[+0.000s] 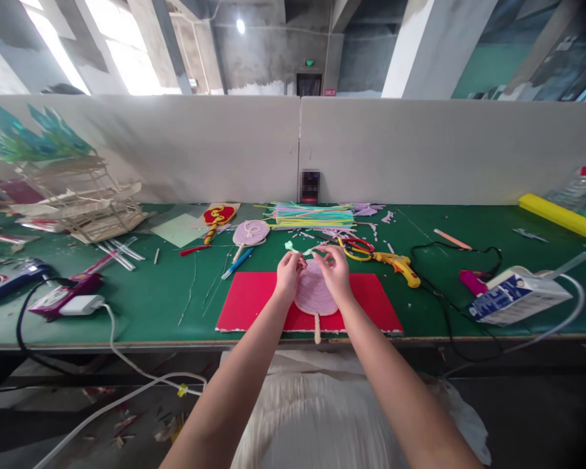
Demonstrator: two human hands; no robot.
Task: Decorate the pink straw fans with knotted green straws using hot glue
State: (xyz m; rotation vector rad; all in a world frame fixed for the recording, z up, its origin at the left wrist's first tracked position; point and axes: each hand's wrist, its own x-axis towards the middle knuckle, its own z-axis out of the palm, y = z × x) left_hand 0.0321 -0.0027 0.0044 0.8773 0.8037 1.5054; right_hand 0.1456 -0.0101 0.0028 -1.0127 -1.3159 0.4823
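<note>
My left hand (288,275) pinches a short mint-green pipe cleaner (289,246) whose curled end shows above the fingers. My right hand (336,270) has its fingertips closed on the other end of the same strip. Just below both hands lies a round lilac fan (316,294) made of coiled pipe cleaner, its cream handle (317,329) pointing towards me. The fan rests on a red board (249,301) near the front edge of the table. Part of the fan's rim is covered by my hands.
Behind lie a bundle of coloured pipe cleaners (312,215), a second lilac fan (251,232), a red-and-yellow fan (219,215) and scissors (359,247). A yellow glue gun (400,266) is on the right, near a carton (520,296). A power strip (66,294) with cables sits left.
</note>
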